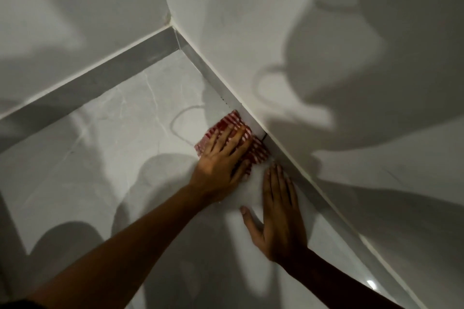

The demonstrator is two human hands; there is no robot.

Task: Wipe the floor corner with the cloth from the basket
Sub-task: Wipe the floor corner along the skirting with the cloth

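A red-and-white striped cloth (232, 123) lies folded on the pale marble floor, pushed against the grey skirting of the right wall. My left hand (221, 160) presses flat on top of it, fingers spread and covering its near half. My right hand (278, 211) rests palm-down on the bare floor just right of and nearer than the cloth, fingers pointing along the skirting, holding nothing. The floor corner (179, 49) where the two walls meet lies farther up and left of the cloth. No basket is in view.
Two white walls (276, 20) with grey skirting (100, 80) close off the floor at the back and right. Glossy marble tiles (113, 133) stretch left and toward me, crossed by dark shadows.
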